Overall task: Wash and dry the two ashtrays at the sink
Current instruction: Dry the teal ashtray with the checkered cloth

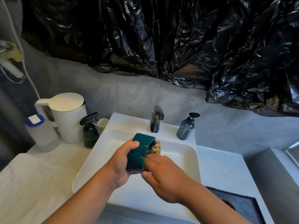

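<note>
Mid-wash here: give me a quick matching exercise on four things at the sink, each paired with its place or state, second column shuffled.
Things:
1. teal ashtray
2. patterned cloth
3. white kettle
4. pump bottle

Places or states:
A. on the sink rim, right of the faucet
B. gripped in the left hand, tilted over the basin
C. on the counter left of the sink
D. pushed into the ashtray by the right hand

Pairs: 1-B, 2-D, 3-C, 4-A
</note>
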{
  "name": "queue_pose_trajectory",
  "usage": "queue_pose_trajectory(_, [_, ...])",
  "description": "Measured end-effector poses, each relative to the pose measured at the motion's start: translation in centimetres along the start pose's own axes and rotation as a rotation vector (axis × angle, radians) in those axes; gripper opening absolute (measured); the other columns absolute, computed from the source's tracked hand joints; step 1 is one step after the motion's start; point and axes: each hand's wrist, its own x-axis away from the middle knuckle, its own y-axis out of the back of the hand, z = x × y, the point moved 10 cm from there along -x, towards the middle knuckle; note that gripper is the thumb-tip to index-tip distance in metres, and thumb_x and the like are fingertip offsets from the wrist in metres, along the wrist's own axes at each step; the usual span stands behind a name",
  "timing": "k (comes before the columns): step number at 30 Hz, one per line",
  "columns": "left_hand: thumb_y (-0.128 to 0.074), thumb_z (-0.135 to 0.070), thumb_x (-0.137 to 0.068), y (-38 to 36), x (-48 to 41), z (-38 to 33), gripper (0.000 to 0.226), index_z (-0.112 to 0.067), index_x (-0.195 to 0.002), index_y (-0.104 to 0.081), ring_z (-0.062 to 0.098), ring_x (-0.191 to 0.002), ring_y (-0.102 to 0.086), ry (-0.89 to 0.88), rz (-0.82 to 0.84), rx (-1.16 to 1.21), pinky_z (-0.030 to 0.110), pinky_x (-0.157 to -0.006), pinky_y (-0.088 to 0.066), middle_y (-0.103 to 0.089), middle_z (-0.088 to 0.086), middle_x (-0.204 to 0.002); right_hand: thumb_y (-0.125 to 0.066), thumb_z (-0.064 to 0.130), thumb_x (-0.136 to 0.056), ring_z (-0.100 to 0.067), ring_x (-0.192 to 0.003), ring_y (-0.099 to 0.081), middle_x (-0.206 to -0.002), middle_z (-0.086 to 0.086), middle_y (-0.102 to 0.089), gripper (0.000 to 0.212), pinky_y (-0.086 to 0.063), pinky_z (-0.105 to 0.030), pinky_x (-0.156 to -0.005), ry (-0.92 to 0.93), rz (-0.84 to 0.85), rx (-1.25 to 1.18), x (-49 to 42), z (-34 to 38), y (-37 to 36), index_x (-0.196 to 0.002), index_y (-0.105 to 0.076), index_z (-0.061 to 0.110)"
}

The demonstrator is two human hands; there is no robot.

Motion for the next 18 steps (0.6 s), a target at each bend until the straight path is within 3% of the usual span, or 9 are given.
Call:
queue_pose_trajectory(1, [-0.054, -0.032, -0.083, -0.3, 0.2, -0.4, 0.028, -0.022, -0.102, -0.072, 0.023, -0.076, -0.065, -0.033, 0.02, -0.01, 0.032, -0.06, -0.052, -0.073, 0.011, -0.087, -0.041, 0.034, -0.102, -0.013, -0.095, -0.045, -0.11, 0.001, -0.058, 0.02, -0.044, -0.037, -0.089, -0.045, 0.038, -0.145, 0.0, 0.0, -0.5, -0.106, -0.052, 0.018])
queue_pose_trajectory(3, [-0.059, -0.035, -0.07, -0.6, 0.4, -0.9, 0.037, -0.028, -0.103, -0.072, 0.021, -0.078, -0.066, -0.093, 0.055, -0.046, 0.03, -0.057, -0.052, -0.073, 0.011, -0.092, -0.043, 0.039, -0.097, -0.015, -0.091, -0.047, -0.103, -0.004, -0.058, 0.034, -0.046, -0.038, -0.091, -0.191, 0.075, -0.563, 0.2, -0.6, -1.4, -0.103, -0.056, 0.008])
queue_pose_trajectory(6, [-0.063, -0.043, -0.054, -0.9, 0.6, -1.4, 0.069, -0.033, -0.122, -0.063, 0.031, -0.099, -0.064, -0.189, 0.082, -0.135, 0.036, -0.067, -0.054, -0.068, 0.014, -0.113, -0.047, 0.043, -0.089, -0.019, -0.098, -0.057, -0.112, -0.017, -0.061, 0.055, -0.051, -0.031, -0.088, -0.373, 0.017, -1.123, 0.7, -2.0, -2.2, -0.121, -0.061, 0.0])
queue_pose_trajectory(9, [-0.061, -0.046, -0.052, -1.3, 1.0, -2.2, 0.077, -0.039, -0.128, -0.057, 0.031, -0.108, -0.063, -0.268, 0.111, -0.193, 0.032, -0.07, -0.055, -0.065, 0.009, -0.121, -0.047, 0.037, -0.093, -0.024, -0.109, -0.059, -0.124, -0.021, -0.063, 0.051, -0.051, -0.031, -0.085, -0.354, -0.001, -1.421, 0.8, -1.8, -2.9, -0.129, -0.063, 0.005])
queue_pose_trajectory(11, [-0.062, -0.044, -0.052, -1.4, 1.0, -2.7, 0.073, -0.044, -0.124, -0.06, 0.03, -0.109, -0.064, -0.29, 0.127, -0.203, 0.031, -0.07, -0.056, -0.066, 0.005, -0.121, -0.047, 0.04, -0.092, -0.019, -0.104, -0.056, -0.113, -0.01, -0.065, 0.041, -0.049, -0.029, -0.087, -0.307, -0.001, -1.314, 0.9, -1.7, -1.9, -0.118, -0.07, 0.018])
queue_pose_trajectory(13, [-0.063, -0.042, -0.054, -1.6, 1.0, -2.7, 0.068, -0.046, -0.122, -0.061, 0.028, -0.108, -0.066, -0.285, 0.158, -0.214, 0.034, -0.071, -0.057, -0.069, 0.002, -0.119, -0.04, 0.037, -0.092, -0.012, -0.101, -0.054, -0.109, 0.006, -0.062, 0.033, -0.047, -0.028, -0.09, -0.206, -0.005, -0.852, 0.8, -1.5, 0.2, -0.108, -0.067, 0.028])
queue_pose_trajectory(16, [-0.063, -0.042, -0.054, -2.3, 1.2, -2.3, 0.067, -0.047, -0.121, -0.06, 0.021, -0.097, -0.071, -0.248, 0.202, -0.242, 0.033, -0.067, -0.057, -0.072, -0.002, -0.112, -0.03, 0.036, -0.098, -0.015, -0.099, -0.049, -0.114, 0.002, -0.058, 0.033, -0.045, -0.033, -0.086, 0.004, -0.006, 0.023, 0.7, -0.4, 1.6, -0.11, -0.058, 0.023])
queue_pose_trajectory(18, [-0.064, -0.044, -0.053, -2.4, 1.2, -2.1, 0.071, -0.044, -0.123, -0.059, 0.021, -0.094, -0.07, -0.231, 0.199, -0.243, 0.032, -0.066, -0.057, -0.072, -0.003, -0.109, -0.033, 0.036, -0.103, -0.015, -0.099, -0.048, -0.116, 0.002, -0.06, 0.029, -0.042, -0.031, -0.086, 0.022, -0.052, 0.175, 0.8, 0.0, 1.6, -0.115, -0.057, 0.024])
